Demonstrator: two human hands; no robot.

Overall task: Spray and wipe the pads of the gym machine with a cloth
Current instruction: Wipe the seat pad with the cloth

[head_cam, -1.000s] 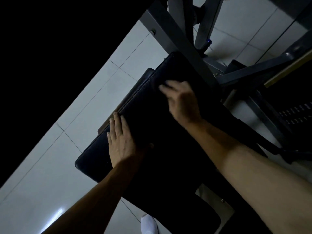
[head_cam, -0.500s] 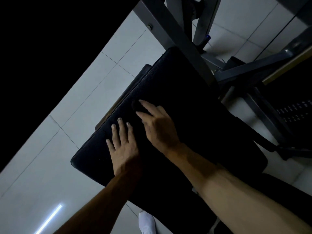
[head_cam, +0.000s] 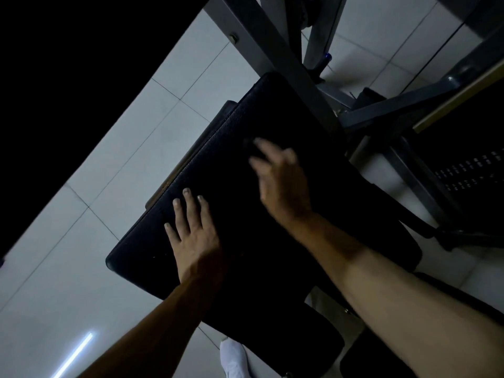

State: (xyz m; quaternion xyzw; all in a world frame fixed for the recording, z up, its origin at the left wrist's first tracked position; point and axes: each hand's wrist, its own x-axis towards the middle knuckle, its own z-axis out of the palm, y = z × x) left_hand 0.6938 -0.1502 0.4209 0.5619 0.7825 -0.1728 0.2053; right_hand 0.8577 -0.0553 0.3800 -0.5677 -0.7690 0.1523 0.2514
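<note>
A black leather-grain pad (head_cam: 231, 173) of the gym machine runs slantwise through the middle of the view. My left hand (head_cam: 193, 230) lies flat on its near left part, fingers straight and together. My right hand (head_cam: 281, 181) is further up the pad, fingers stretched out and blurred by motion. A small dark shape (head_cam: 247, 144) shows at its fingertips; whether that is the cloth I cannot tell in this dim light. No spray bottle is in view.
Grey steel frame beams (head_cam: 272, 50) cross just beyond the pad's far end. A black perforated panel (head_cam: 469, 170) is at the right. A second dark pad (head_cam: 313, 336) sits below. Pale floor tiles (head_cam: 109, 159) lie left, and a white foot (head_cam: 233, 358) shows at the bottom.
My right hand slid down the pad toward my left hand, then moved back up and to the right. My left hand stayed flat in the same spot.
</note>
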